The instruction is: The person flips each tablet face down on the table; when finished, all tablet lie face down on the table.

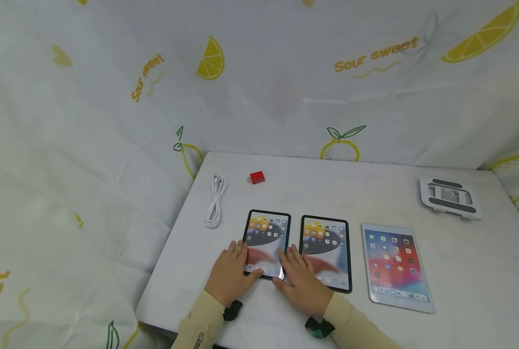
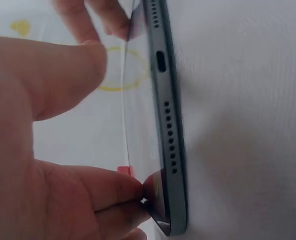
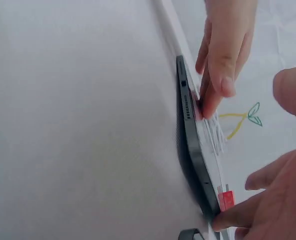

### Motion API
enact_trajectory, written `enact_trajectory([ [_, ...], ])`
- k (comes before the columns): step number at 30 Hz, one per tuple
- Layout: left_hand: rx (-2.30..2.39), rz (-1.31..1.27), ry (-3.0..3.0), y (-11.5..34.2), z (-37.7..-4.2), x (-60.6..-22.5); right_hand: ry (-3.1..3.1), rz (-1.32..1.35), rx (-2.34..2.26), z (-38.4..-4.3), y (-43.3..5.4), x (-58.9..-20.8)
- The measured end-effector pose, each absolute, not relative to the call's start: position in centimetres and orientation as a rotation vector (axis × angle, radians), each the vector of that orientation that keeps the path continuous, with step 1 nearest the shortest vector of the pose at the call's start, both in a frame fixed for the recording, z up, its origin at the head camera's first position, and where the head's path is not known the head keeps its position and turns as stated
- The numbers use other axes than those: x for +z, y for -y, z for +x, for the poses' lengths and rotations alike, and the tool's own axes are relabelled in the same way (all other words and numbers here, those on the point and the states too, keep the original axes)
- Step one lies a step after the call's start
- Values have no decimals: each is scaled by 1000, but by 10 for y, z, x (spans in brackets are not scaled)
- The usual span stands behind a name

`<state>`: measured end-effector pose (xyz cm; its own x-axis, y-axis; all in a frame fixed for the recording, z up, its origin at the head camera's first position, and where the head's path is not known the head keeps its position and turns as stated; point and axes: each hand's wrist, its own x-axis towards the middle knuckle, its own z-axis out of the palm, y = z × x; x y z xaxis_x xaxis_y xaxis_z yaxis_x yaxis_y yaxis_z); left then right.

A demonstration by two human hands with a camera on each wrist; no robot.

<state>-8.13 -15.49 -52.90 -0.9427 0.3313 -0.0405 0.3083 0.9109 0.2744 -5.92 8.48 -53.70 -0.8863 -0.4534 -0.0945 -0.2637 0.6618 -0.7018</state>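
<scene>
Three tablets lie in a row on the white table, screens lit. Both hands flank the black-edged left tablet (image 1: 265, 237). My left hand (image 1: 228, 275) has its extended fingertips at that tablet's left edge and its thumb by the lower edge. At the right edge, the fingers of my right hand (image 1: 302, 283) reach forward, partly covering the black-edged middle tablet (image 1: 335, 257). The left wrist view shows the left tablet's charging-port side (image 2: 170, 150) up close, with fingertips meeting the screen's border. In the right wrist view, the left tablet's edge (image 3: 190, 125) runs between the two hands.
A silver-white tablet (image 1: 399, 269) lies to the right. Farther back are a coiled white cable (image 1: 216, 201), a red plug adapter (image 1: 257, 177) and a folded white stand (image 1: 451, 198). A white curtain (image 1: 276, 97) with lemon prints hangs behind the table.
</scene>
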Motion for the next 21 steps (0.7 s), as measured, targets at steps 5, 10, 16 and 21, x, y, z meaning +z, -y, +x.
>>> enact_trajectory([
  [5,512,406,-2973,146,-81,-526,-2553,-521,-1269,-52,-89,-526],
  [10,648,462,-2917,133,-79,-524,-2518,-536,-1557,-46,-90,-512],
  [16,927,688,-2863,122,-76,-515,-2442,-711,-1745,-43,-92,-505],
  [21,1115,845,-2953,124,-75,-498,-2443,-929,-1647,-47,-89,-504],
])
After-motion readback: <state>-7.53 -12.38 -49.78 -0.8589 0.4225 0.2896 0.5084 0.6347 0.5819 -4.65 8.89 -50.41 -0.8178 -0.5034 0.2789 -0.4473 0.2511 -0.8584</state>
